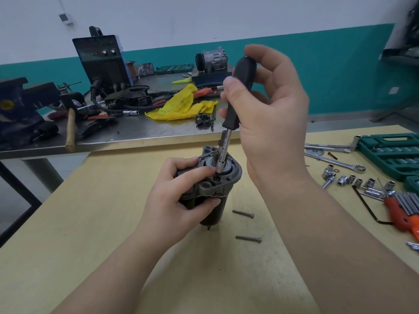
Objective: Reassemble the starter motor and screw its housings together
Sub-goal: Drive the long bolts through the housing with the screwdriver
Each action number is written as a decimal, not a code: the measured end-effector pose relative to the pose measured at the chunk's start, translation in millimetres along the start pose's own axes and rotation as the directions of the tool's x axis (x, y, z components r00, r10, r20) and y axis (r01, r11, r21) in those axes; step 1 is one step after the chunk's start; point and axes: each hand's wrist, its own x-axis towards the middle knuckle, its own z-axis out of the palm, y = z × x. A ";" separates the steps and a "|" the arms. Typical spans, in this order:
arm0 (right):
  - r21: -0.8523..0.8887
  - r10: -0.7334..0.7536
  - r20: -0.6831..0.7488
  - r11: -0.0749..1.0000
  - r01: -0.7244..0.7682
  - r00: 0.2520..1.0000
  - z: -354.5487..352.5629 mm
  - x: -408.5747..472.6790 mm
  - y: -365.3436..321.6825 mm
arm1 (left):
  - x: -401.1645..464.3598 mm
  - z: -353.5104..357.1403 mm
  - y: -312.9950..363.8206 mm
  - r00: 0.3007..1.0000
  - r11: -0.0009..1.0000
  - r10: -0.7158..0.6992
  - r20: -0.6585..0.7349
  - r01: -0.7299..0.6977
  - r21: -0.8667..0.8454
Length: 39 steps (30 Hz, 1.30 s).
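The starter motor [214, 189] stands upright on the wooden table [90, 223], grey cast housing on top, dark cylindrical body below. My left hand [181, 200] grips its left side, with the index finger lying across the top near the screw hole. My right hand [267, 114] holds the black handle of a screwdriver [238, 91] above the motor. Its chrome shaft and socket tip [218, 172] point down into a screw hole in the housing. Two loose long bolts [243, 214] [248, 238] lie on the table to the right of the motor.
To the right lie wrenches [335, 163], several small sockets [358, 181], an orange hex key set [405, 209] and a green socket case [394, 152]. Behind stands a steel bench [140, 130] with a welder [103, 60], hammer [70, 130], yellow rag [181, 105] and a compressor [212, 58].
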 end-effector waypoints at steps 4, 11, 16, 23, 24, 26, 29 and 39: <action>0.093 0.057 0.022 0.994 -0.058 0.998 -2.1 -0.8 -0.3 | -0.6 -0.2 -1.6 1.000 1.000 0.006 0.004 -0.006 0.011; -0.053 -0.036 -0.022 0.998 0.035 0.999 0.2 2.2 0.2 | -0.7 -0.7 -1.0 1.000 1.000 0.011 0.008 -0.011 0.009; 0.092 0.049 -0.001 0.995 -0.049 0.999 -1.6 -0.1 -0.5 | -0.1 -0.6 1.0 1.000 1.000 -0.001 0.009 0.001 0.016; 0.057 0.020 0.035 0.998 -0.022 0.999 1.2 -2.3 -2.5 | -0.1 -0.4 0.1 1.000 1.000 -0.011 0.008 0.011 -0.005; 0.035 0.006 0.025 0.999 -0.007 1.000 1.8 -1.5 -2.3 | -0.2 -0.5 0.1 1.000 1.000 -0.012 0.008 0.012 -0.003; -0.001 -0.008 0.013 1.000 0.008 1.000 1.6 0.0 -2.0 | -0.7 -0.4 0.4 1.000 1.000 -0.019 0.011 0.019 -0.006; 0.018 0.007 0.027 1.000 -0.007 1.000 0.0 1.0 -2.4 | -0.9 -0.9 1.0 1.000 1.000 -0.020 0.010 0.020 -0.007; 0.028 -0.009 0.021 1.000 0.009 1.000 -3.0 0.5 -1.9 | -0.4 -0.1 1.0 1.000 1.000 -0.017 0.001 0.017 -0.009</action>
